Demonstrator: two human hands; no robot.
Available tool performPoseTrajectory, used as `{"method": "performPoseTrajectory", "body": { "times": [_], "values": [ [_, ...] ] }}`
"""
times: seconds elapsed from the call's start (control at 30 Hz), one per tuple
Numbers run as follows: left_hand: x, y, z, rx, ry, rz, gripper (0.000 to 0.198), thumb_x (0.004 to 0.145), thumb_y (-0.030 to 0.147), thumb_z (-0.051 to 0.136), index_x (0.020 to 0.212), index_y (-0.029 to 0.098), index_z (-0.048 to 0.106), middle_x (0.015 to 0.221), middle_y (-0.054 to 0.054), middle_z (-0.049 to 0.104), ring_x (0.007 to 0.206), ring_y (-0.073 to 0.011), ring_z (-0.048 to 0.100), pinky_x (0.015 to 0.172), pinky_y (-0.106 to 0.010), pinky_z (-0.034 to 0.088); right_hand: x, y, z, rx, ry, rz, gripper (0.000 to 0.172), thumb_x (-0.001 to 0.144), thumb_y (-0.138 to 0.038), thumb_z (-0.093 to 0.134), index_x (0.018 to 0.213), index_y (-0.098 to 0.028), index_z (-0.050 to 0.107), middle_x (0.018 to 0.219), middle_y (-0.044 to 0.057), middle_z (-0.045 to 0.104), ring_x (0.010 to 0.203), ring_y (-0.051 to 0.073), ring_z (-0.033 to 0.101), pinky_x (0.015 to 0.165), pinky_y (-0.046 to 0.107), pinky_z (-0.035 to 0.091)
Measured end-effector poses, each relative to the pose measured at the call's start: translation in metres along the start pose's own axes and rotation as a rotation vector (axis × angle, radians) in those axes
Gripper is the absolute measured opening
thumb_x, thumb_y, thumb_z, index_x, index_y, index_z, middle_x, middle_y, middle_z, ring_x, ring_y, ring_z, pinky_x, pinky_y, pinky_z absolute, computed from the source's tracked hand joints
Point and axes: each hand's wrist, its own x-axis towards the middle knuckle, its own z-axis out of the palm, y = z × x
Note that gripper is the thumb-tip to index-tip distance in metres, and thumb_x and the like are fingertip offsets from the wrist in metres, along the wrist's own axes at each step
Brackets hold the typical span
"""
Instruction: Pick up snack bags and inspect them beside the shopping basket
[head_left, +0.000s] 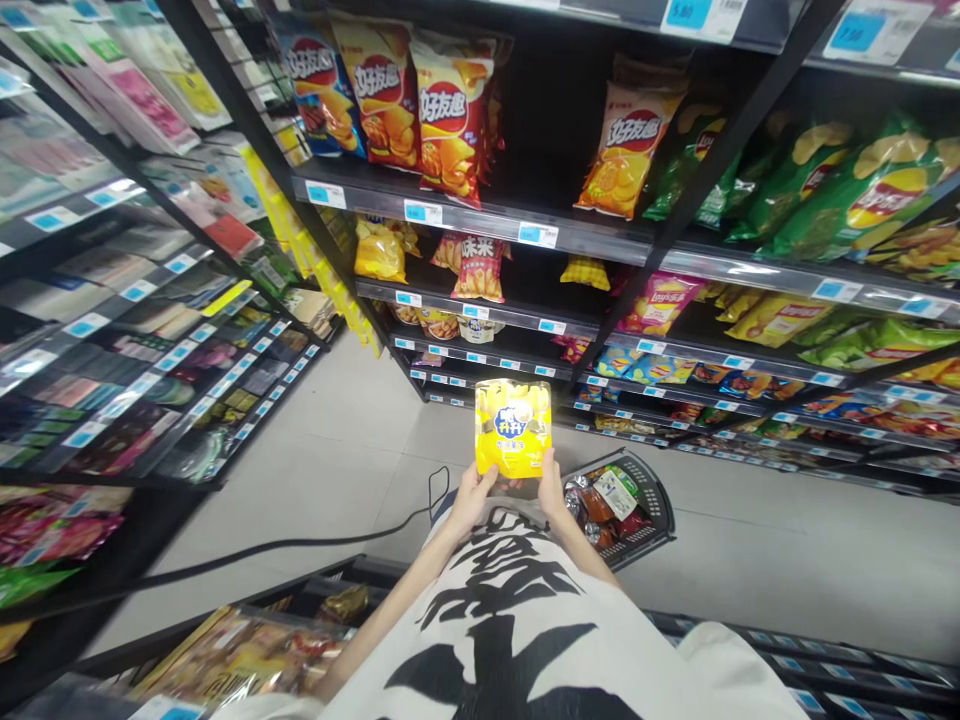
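Note:
A yellow snack bag (513, 427) with a blue and white logo is held upright in front of me, facing the camera. My left hand (473, 495) grips its lower left corner, fingers closed on the edge. At the lower right corner, my right hand (552, 489) is closed on the bag too. Just right of my hands and below them sits a dark shopping basket (654, 505) on the floor, holding several packaged snacks.
Dark shelves (480, 215) of chip bags with blue price tags rise ahead and to the right. More stocked shelves (112, 330) line the left side. A black cable (315, 543) runs across the grey tiled floor. A low shelf (247, 650) of goods lies near my left.

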Motion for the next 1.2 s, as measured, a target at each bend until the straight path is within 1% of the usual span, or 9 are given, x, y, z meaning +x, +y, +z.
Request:
{"method": "performPoseTrajectory", "body": {
  "times": [0.2,0.4,0.57,0.63,0.77,0.93,1.0,1.07,1.2],
  "values": [
    [0.001,0.000,0.000,0.006,-0.022,-0.018,0.061,0.085,0.065,0.065,0.118,0.014,0.063,0.101,-0.011,0.072,0.091,-0.0248,0.070,0.073,-0.033,0.057,0.000,0.003,-0.001,-0.002,0.019,-0.014,0.089,0.084,-0.092,0.020,0.066,-0.020,0.070,0.056,0.011,0.066,0.051,0.023,0.063,0.052,0.036,0.053],
    [0.002,-0.001,0.001,-0.016,-0.031,-0.043,0.061,0.084,0.065,0.066,0.117,0.014,0.063,0.101,-0.012,0.073,0.088,-0.0251,0.071,0.070,-0.033,0.057,0.004,0.009,-0.006,-0.055,0.077,0.011,0.087,0.085,-0.091,0.016,0.069,-0.023,0.067,0.055,0.009,0.063,0.060,0.024,0.066,0.057,0.037,0.056],
    [0.002,-0.006,-0.001,-0.092,0.005,-0.081,0.060,0.082,0.065,0.068,0.111,0.012,0.061,0.093,-0.011,0.073,0.080,-0.0243,0.071,0.068,-0.033,0.056,0.006,0.009,-0.008,-0.047,0.098,0.000,0.087,0.088,-0.088,0.011,0.065,-0.024,0.065,0.055,0.011,0.062,0.061,0.026,0.067,0.060,0.039,0.057],
    [0.003,-0.007,-0.001,-0.077,0.076,-0.078,0.060,0.082,0.062,0.070,0.115,0.014,0.058,0.091,-0.010,0.073,0.081,-0.0243,0.071,0.069,-0.033,0.056,0.006,0.008,-0.008,-0.065,0.097,-0.027,0.087,0.089,-0.086,0.013,0.063,-0.023,0.066,0.057,0.011,0.064,0.060,0.025,0.066,0.060,0.038,0.055],
    [0.002,-0.005,-0.004,0.210,0.306,0.112,0.050,0.086,0.048,0.070,0.123,0.018,0.054,0.104,-0.010,0.070,0.096,-0.0227,0.069,0.077,-0.033,0.056,0.004,0.006,-0.006,-0.088,0.069,-0.072,0.082,0.091,-0.084,0.023,0.062,-0.021,0.068,0.062,0.011,0.067,0.057,0.022,0.063,0.060,0.035,0.052],
    [-0.001,0.006,-0.008,0.600,0.391,0.499,0.025,0.091,0.027,0.065,0.115,0.021,0.064,0.120,-0.012,0.062,0.111,-0.0232,0.062,0.087,-0.037,0.056,0.003,0.004,-0.004,-0.119,0.052,-0.057,0.083,0.091,-0.084,0.023,0.062,-0.020,0.068,0.060,0.010,0.066,0.056,0.021,0.061,0.061,0.034,0.051],
    [-0.003,0.011,-0.007,0.715,0.388,0.627,0.023,0.092,0.018,0.061,0.114,0.022,0.067,0.122,-0.011,0.061,0.116,-0.0240,0.059,0.097,-0.042,0.053,0.003,0.003,-0.003,-0.144,0.047,-0.047,0.084,0.091,-0.084,0.022,0.061,-0.020,0.067,0.060,0.010,0.066,0.056,0.021,0.061,0.062,0.033,0.051],
    [-0.005,0.015,-0.005,0.763,0.328,0.700,0.031,0.092,0.010,0.056,0.117,0.024,0.067,0.121,-0.009,0.063,0.116,-0.0232,0.058,0.102,-0.044,0.050,0.002,0.004,-0.002,-0.166,0.031,-0.041,0.083,0.092,-0.082,0.023,0.061,-0.019,0.067,0.061,0.010,0.067,0.057,0.021,0.061,0.063,0.033,0.052],
    [-0.007,0.018,-0.002,0.763,0.180,0.669,0.050,0.084,0.003,0.056,0.129,0.025,0.061,0.127,-0.009,0.060,0.121,-0.0241,0.056,0.105,-0.044,0.049,0.002,0.005,-0.005,-0.241,-0.058,-0.072,0.074,0.094,-0.076,0.036,0.068,-0.016,0.071,0.064,0.010,0.069,0.060,0.021,0.063,0.065,0.032,0.051]
  ]
}}
